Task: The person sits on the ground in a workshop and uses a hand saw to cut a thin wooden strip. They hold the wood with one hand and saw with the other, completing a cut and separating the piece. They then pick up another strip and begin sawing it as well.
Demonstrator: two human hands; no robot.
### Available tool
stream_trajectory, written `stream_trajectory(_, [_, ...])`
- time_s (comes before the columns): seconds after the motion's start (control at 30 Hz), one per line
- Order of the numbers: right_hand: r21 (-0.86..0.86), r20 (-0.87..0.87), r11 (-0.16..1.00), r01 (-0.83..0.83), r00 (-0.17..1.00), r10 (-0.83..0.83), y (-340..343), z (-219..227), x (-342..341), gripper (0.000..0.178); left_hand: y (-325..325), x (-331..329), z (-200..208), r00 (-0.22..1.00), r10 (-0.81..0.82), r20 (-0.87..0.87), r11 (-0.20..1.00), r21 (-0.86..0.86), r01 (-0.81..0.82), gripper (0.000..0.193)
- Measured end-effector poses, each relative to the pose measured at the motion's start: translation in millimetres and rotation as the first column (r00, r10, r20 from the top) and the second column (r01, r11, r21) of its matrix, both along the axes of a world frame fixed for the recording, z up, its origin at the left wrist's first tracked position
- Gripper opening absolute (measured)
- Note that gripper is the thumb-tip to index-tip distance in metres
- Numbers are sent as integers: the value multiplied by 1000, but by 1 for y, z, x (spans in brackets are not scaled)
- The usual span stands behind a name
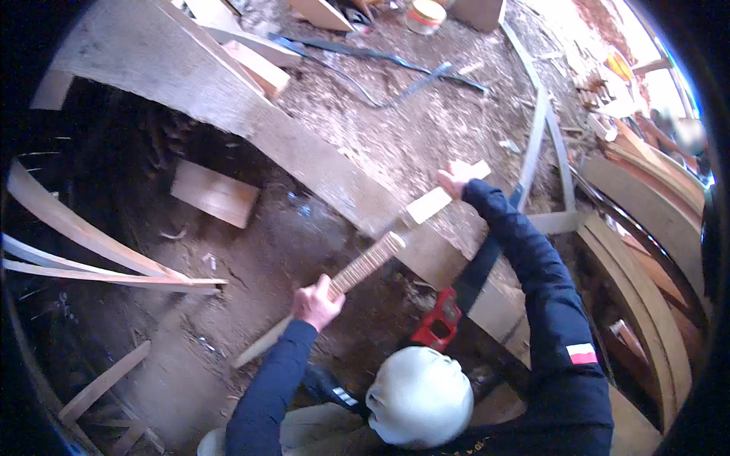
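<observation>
My left hand [318, 304] is closed around a long wooden stick [365, 266] with a ridged face. The stick slants up to the right, its tapered pale tail showing below my hand. My right hand [454, 179] grips a pale wooden block [428, 206], which shows on both sides of my fingers above a broad plank [319, 159]. The stick's upper end comes close to the block's lower end; whether they touch, I cannot tell. Beside my right forearm a handsaw [439, 319] with a red handle lies slanted across the plank, its dark blade partly hidden by my sleeve.
Curved wooden pieces [639, 304] are stacked at the right, and thin curved strips [99, 228] jut in from the left. A loose board [215, 192] lies on the ground. Dark straps [380, 57], metal bars [536, 137] and a tub [425, 15] lie farther off amid shavings.
</observation>
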State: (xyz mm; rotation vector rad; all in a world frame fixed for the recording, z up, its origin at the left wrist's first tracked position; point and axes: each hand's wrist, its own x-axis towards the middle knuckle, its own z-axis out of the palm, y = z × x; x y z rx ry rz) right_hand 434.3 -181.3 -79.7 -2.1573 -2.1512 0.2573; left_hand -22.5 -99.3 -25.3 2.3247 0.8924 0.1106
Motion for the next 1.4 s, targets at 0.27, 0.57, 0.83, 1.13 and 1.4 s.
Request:
stream_trajectory(0.27, [305,35,943,-136,991,131,1,4,-15,16,7,-8,17,996,13,-85,999,-48,-18,35])
stream_trajectory(0.57, [-33,-14,999,-43,999,43,38,87,5,37,50,-21,112,998,-9,-57,924,-381,-14,36])
stream_trajectory(0.83, [-154,-281,982,110,948,-150,58,191,-123,55,41,-74,155,997,-11,71,937,-347,35,43])
stream_trajectory(1.13, [112,-642,970,218,760,-97,58,166,-236,36,13,-102,107,940,323,112,849,-473,-236,35])
stream_trajectory(1.4, [-247,-955,969,28,161,-248,10,183,-268,38,40,-110,44,908,411,-80,911,8,-412,53])
